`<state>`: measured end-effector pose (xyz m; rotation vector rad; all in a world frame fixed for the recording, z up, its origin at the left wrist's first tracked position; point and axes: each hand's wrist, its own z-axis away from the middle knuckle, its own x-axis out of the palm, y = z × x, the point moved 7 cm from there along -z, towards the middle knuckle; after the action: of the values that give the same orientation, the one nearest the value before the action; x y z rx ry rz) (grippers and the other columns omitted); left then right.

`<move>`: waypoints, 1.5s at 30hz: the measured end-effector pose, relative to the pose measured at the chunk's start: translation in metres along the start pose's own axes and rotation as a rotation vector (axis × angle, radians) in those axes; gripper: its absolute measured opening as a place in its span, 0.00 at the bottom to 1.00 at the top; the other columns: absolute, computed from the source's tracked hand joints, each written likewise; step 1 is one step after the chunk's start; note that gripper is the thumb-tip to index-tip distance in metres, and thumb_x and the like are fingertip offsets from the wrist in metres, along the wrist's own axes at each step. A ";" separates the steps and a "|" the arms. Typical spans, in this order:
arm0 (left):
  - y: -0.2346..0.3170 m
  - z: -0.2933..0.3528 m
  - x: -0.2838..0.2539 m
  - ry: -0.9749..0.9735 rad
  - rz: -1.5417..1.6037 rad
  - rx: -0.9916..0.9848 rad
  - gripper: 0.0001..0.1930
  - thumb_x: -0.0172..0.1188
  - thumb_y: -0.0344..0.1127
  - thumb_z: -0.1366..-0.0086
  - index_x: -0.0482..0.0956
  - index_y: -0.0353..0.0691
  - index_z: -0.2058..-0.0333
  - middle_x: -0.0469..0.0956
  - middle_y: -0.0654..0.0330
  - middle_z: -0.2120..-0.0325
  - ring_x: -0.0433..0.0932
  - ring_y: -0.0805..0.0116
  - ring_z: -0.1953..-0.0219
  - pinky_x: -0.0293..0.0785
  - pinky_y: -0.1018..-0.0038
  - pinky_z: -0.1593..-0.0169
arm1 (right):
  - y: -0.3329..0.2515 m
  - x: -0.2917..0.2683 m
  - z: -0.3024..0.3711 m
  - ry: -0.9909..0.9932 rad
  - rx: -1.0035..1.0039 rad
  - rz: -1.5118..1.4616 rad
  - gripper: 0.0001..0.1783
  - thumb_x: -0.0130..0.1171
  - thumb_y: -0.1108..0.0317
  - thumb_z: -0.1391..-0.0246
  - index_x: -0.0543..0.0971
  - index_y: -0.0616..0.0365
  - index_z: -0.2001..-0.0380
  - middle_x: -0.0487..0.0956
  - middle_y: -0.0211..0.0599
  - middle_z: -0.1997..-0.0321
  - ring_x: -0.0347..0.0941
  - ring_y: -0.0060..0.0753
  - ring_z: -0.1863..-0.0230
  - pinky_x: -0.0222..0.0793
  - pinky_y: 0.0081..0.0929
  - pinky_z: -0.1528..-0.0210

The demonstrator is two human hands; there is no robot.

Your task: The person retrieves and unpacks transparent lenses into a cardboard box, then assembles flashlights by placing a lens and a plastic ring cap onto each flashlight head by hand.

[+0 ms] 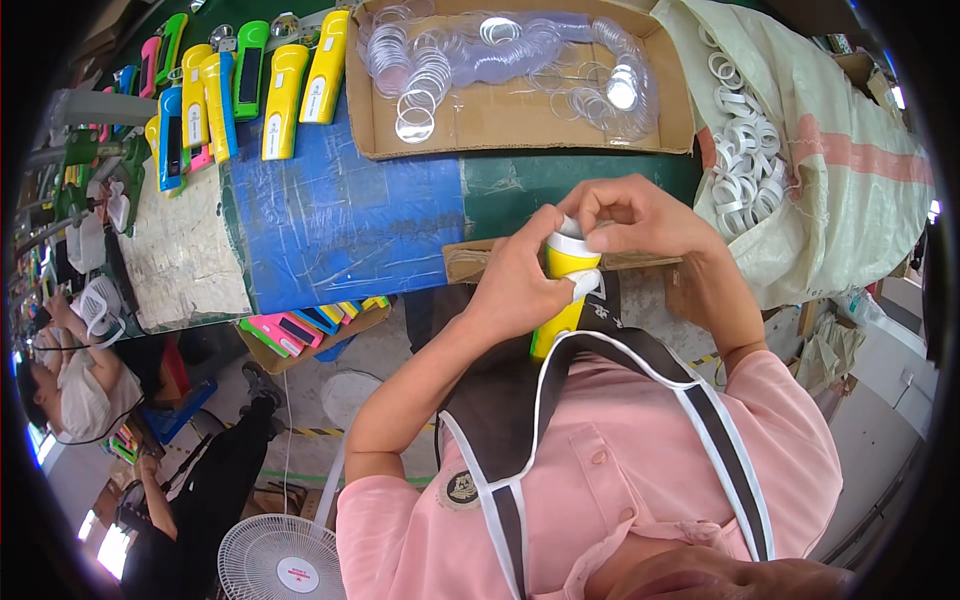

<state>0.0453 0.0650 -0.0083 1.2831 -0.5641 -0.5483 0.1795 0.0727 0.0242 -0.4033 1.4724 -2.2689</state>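
Your left hand [515,275] is wrapped round a yellow torch [562,318], fingers closed on its body just below the white collar [573,247], with a white covering on the thumb that lies across it. The torch is in front of you, off the bench [350,220], its white-collared end toward the bench's near edge and its other end, touched with green, toward your dark apron [500,400]. Your right hand [645,222] is at that collared end, fingers bent and drawn close together with the tips at the rim (whether they pinch anything small there, you cannot tell from this angle)

On the bench beyond your hands lies a shallow cardboard tray [530,138] holding clear discs [510,48], some in overlapping rows and others loose. To the right of it, a pale woven sack [850,215] with reddish stripes lies open around a pile of white rings [745,150]. To the left of the tray, yellow, green and blue torches [285,105] lie side by side. Below the bench on your left, more coloured torches fill a cardboard box, and a white fan [278,560] stands nearer you
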 end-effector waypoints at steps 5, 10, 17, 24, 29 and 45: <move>-0.002 0.003 0.000 -0.008 0.062 -0.055 0.18 0.67 0.27 0.48 0.69 0.38 0.60 0.77 0.56 0.67 0.77 0.64 0.63 0.73 0.70 0.58 | 0.013 0.001 0.002 0.042 0.204 0.201 0.14 0.67 0.63 0.47 0.75 0.61 0.68 0.78 0.33 0.58 0.72 0.23 0.58 0.67 0.22 0.54; 0.002 0.003 0.007 -0.071 -0.074 -0.102 0.18 0.67 0.24 0.46 0.68 0.38 0.60 0.74 0.61 0.65 0.74 0.76 0.60 0.72 0.75 0.56 | 0.007 0.003 0.004 0.034 0.152 0.095 0.21 0.69 0.65 0.49 0.73 0.61 0.56 0.76 0.31 0.58 0.73 0.23 0.56 0.68 0.24 0.48; -0.005 0.007 0.006 -0.032 0.062 -0.054 0.18 0.67 0.24 0.45 0.67 0.38 0.59 0.74 0.62 0.64 0.74 0.76 0.59 0.72 0.76 0.55 | 0.000 0.010 0.007 0.221 0.110 0.268 0.21 0.70 0.55 0.51 0.75 0.60 0.65 0.79 0.31 0.68 0.73 0.19 0.67 0.68 0.21 0.65; -0.011 0.008 0.000 0.025 0.019 -0.033 0.23 0.69 0.33 0.48 0.69 0.37 0.57 0.79 0.52 0.61 0.81 0.59 0.58 0.74 0.67 0.54 | 0.009 0.015 0.002 0.199 0.038 0.031 0.25 0.72 0.59 0.54 0.74 0.60 0.57 0.78 0.30 0.63 0.71 0.20 0.63 0.68 0.22 0.57; 0.044 0.008 -0.015 0.168 0.217 0.091 0.30 0.72 0.32 0.49 0.67 0.37 0.50 0.78 0.54 0.57 0.79 0.67 0.55 0.74 0.69 0.52 | -0.056 0.014 0.020 0.402 -0.238 0.108 0.33 0.75 0.65 0.60 0.73 0.61 0.49 0.76 0.35 0.55 0.72 0.27 0.54 0.67 0.27 0.47; 0.061 -0.053 -0.033 0.425 -0.068 0.592 0.14 0.67 0.30 0.46 0.75 0.37 0.61 0.77 0.59 0.71 0.77 0.70 0.69 0.74 0.74 0.65 | -0.135 0.019 0.028 0.770 -0.830 0.948 0.34 0.77 0.60 0.72 0.79 0.59 0.56 0.76 0.39 0.54 0.72 0.45 0.55 0.66 0.39 0.51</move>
<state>0.0596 0.1372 0.0390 1.9244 -0.3305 -0.1452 0.1520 0.0903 0.1590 0.8932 2.2487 -0.9878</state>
